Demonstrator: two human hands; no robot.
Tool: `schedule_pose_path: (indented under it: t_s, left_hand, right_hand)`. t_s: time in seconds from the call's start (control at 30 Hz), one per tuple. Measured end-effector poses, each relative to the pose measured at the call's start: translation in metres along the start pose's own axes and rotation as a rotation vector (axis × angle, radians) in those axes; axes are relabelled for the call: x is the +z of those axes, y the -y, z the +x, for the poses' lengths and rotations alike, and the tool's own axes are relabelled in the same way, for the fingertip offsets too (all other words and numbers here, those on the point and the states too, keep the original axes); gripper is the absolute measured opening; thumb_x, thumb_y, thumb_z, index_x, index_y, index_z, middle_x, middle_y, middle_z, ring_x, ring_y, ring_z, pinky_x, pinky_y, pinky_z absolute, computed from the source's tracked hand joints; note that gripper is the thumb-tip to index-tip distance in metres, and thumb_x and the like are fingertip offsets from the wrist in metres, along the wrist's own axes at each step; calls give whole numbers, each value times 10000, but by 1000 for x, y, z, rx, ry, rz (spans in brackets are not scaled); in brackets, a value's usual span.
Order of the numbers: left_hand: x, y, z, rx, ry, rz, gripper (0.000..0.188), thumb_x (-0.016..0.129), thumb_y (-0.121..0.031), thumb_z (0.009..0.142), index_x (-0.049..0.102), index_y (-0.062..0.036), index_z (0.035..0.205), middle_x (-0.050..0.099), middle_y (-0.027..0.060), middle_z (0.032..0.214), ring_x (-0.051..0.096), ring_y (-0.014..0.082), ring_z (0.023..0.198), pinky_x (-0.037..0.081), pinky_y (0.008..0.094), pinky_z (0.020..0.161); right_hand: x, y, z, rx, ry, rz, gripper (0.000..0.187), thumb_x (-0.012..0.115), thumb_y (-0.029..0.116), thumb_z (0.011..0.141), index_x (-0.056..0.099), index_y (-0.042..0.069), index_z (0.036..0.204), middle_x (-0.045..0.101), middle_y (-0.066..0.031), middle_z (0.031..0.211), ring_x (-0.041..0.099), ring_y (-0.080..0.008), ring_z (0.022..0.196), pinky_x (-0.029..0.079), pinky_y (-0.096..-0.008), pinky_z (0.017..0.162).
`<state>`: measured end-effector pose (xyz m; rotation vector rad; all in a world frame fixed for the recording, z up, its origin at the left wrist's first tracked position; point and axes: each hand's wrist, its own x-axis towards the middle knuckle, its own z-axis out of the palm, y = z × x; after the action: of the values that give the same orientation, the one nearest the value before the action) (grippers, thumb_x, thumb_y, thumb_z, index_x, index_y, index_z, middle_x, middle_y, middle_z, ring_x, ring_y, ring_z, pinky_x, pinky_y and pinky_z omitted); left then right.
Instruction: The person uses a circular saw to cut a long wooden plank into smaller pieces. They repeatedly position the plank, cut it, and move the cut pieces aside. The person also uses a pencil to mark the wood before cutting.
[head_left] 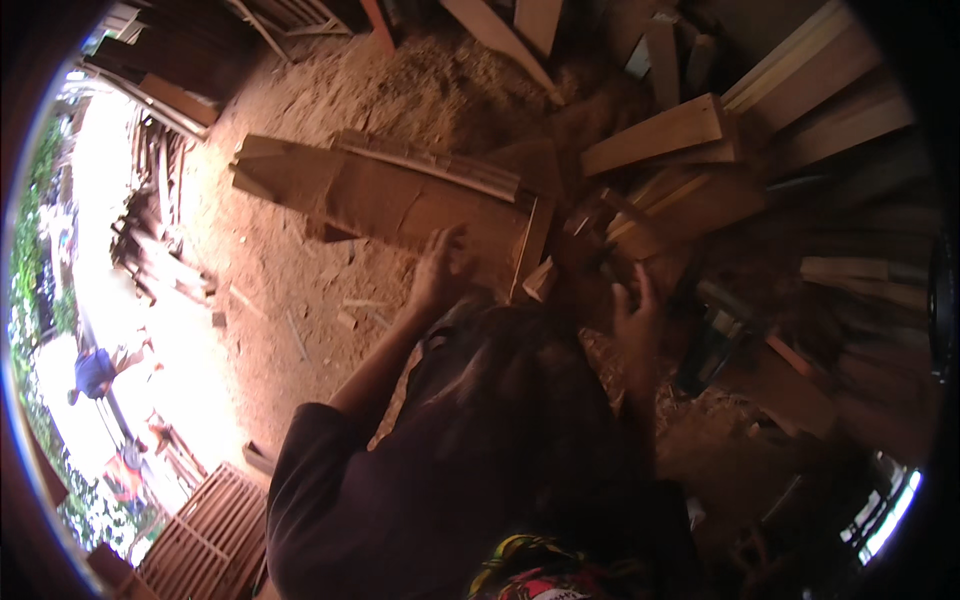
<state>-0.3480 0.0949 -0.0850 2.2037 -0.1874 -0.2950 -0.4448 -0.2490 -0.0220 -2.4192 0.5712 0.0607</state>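
In the head view, a long wooden bench (pixel 390 205) runs ahead of the person, slanting from upper left toward the middle, its brown top dusty and worn. The person's left hand (pixel 440 268) is at the near edge of the bench, toward its right end, with the fingers partly bent; whether it rests on the wood or grasps anything cannot be told. The right hand (pixel 636 300) is beyond the bench's right end, raised, its fingers loosely parted and nothing visible between them.

Thin wooden strips (pixel 430 165) lie lengthwise along the bench's far edge. A narrow crosspiece (pixel 534 245) stands across its right end, and a small wood block (pixel 540 280) sits just beside the foot of that piece. Right of the bench, a thick board (pixel 655 138) lies at a slant among other lumber, much of it dim and blurred. A dark object (pixel 712 345), too shadowed to name, is further right of the bench than the right hand. Sawdust-covered ground (pixel 270 275) spreads to the left of the bench. Well apart from the bench, out in the bright light on its left, is another person in blue (pixel 95 372); a slatted wooden frame (pixel 205 535) lies nearer than the bench, at lower left.
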Motion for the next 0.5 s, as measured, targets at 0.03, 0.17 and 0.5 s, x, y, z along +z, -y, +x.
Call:
schedule_pose_path:
  t_s: [0.03, 0.17, 0.5]
  left_hand:
    - [-9, 6, 10, 29, -27, -16, 697, 837, -117, 877, 533, -68, 1502, 583, 194, 1424, 628, 373, 1254, 555, 469, 1013]
    - [-63, -31, 69, 322, -124, 291, 620, 808, -219, 894, 578, -71, 1450, 602, 180, 1402, 601, 336, 1295, 451, 494, 1099]
    - [-48, -6, 186, 522, 462, 657, 323, 703, -199, 903, 735, -54, 1190, 759, 130, 1089, 738, 345, 1094, 442, 525, 1122]
  right_hand:
    - [9, 17, 7, 6, 23, 69, 543, 730, 266, 1016, 579, 61, 1496, 666, -209, 1327, 675, -403, 1184, 536, -489, 1059]
    - [75, 55, 49, -234, 60, 218, 616, 763, 271, 988, 544, 74, 1529, 632, -197, 1391, 654, -398, 1215, 521, -473, 1099]
    - [130, 137, 102, -178, 181, 48, 637, 844, 288, 903, 601, -10, 1412, 668, -233, 1342, 656, -440, 1226, 531, -479, 1066]
